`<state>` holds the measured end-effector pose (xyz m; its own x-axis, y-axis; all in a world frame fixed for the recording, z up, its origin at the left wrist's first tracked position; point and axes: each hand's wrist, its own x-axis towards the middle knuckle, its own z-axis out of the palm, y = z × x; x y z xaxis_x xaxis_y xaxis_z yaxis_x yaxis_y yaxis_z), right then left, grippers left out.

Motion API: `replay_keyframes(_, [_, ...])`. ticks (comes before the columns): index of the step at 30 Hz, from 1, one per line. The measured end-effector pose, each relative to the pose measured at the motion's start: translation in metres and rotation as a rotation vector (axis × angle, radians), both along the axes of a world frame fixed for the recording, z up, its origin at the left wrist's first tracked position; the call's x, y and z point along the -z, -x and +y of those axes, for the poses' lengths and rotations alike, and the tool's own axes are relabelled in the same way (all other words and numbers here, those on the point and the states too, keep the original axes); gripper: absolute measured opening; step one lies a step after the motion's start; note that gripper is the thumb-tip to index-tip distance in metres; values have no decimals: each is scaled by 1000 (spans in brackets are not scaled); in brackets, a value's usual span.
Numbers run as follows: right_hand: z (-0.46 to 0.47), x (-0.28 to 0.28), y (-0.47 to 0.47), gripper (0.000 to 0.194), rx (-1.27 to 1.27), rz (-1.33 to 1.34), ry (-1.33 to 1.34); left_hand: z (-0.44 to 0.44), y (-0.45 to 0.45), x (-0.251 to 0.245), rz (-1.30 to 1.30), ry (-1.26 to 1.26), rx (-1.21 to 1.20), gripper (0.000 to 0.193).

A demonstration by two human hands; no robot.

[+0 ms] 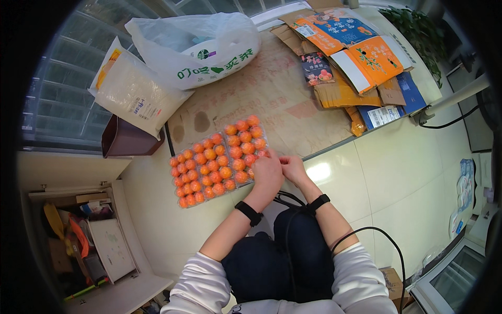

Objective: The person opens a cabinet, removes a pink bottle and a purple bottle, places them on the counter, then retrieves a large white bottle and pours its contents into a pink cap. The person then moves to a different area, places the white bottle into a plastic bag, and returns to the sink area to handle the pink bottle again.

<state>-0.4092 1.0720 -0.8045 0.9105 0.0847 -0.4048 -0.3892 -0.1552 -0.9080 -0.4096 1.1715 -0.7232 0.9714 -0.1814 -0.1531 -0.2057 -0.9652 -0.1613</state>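
Clear plastic trays point(232, 187) of small round orange-red fruits point(213, 165) lie side by side at the near left corner of the table, partly beyond its front edge. My left hand point(267, 170) is over the lower right corner of the right-hand tray and hides some of the fruits there. Close beside it, my right hand point(293, 168) has its fingers bent, and its fingertips meet those of the left. Whatever may be between the fingertips is too small and hidden to make out. Each wrist wears a black band.
On the table point(235, 106), a white plastic bag point(196, 51) and a padded mailer point(137, 98) stand at the back left. Flattened cardboard boxes point(353, 51) are piled at right. A dark red bin point(131, 137) and an open cabinet point(129, 235) are at left. A black cable point(392, 239) loops by my right arm.
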Motion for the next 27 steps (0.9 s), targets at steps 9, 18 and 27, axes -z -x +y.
replay_keyframes(9, [-2,2,0,24,15,73,-50,-4,2,-7,-51,54,-60,43])
replay_keyframes(18, [-7,-12,7,18,-23,44,-37,54,4,-68,-36,506,-241,52])
replay_keyframes(27, [0,-16,12,31,-71,-44,4,63,12,-72,-47,736,-287,55])
